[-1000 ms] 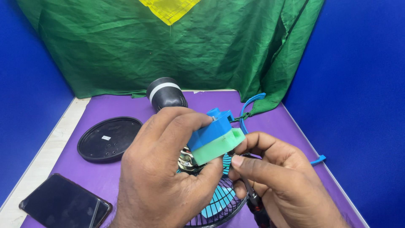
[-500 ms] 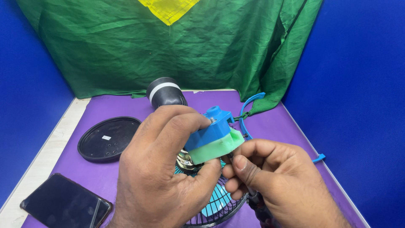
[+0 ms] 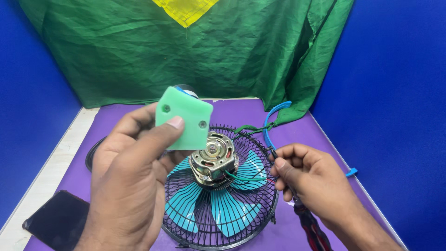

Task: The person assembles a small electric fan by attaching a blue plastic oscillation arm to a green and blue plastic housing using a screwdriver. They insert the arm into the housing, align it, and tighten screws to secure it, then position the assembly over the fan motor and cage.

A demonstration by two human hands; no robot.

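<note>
My left hand (image 3: 127, 179) holds a light green plastic cover (image 3: 183, 118) up off the table, its flat side with two screw holes facing me. Below it lies a small fan: a black wire grille (image 3: 241, 218) with teal blades (image 3: 186, 204) and a bare metal motor (image 3: 213, 158) on top, green and red wires trailing from it. My right hand (image 3: 309, 181) grips a screwdriver with a red and black handle (image 3: 311, 227), its tip near the grille's right rim.
A black phone (image 3: 58, 218) lies at the front left on the purple mat (image 3: 241, 114). A black round lid (image 3: 90, 155) peeks out behind my left hand. A blue cable (image 3: 274, 116) curves at the back right. Green cloth (image 3: 223, 51) hangs behind, blue walls on both sides.
My left hand has lifted the cover off the motor and turned it, so the motor and fan now show. My right hand has shifted right with the screwdriver.
</note>
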